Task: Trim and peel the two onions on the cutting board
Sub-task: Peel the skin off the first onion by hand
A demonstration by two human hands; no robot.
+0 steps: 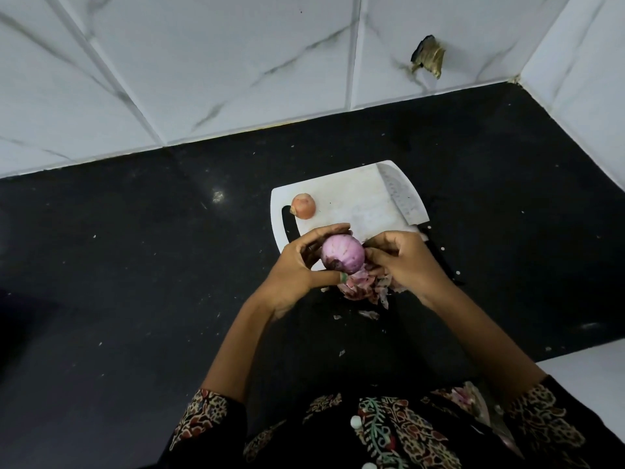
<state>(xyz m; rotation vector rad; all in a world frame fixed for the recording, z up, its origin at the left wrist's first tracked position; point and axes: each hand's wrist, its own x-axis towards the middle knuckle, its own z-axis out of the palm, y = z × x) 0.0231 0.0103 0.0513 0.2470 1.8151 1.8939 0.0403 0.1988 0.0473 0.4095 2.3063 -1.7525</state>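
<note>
Two onions: one is held up in both hands, the other sits on the board.
Peeled onion [342, 252]: pale purple and mostly bare of its papery skin, with a dark patch at its near end; it is raised above the near edge of the cutting board, between the two hands.
Left hand [297, 265]: curled round the left side of the peeled onion, fingers arching over its top and thumb pressed along its underside.
Right hand [404, 260]: fingers bent and bunched against the right side of the same onion, fingertips pinching at its surface or a bit of skin there; which of the two I cannot tell.
Unpeeled onion [303, 205]: orange-brown, skin on, resting at the far left corner of the board, just beside the handle slot.
Cutting board [351, 201]: white, lying on the black countertop [135, 265], its near edge hidden behind the hands.
Knife [399, 194]: broad blade flat along the board's right side, its dark handle running off the board's near right corner behind the right hand.
Peelings [363, 287]: a heap of pink and white skin under the hands, with a few loose scraps on the counter nearer the person.
Wall [236, 62]: white marbled tiles behind the counter, with a dark chipped hole toward the right.
Sleeves [203, 414]: dark patterned cloth ending at both forearms.
</note>
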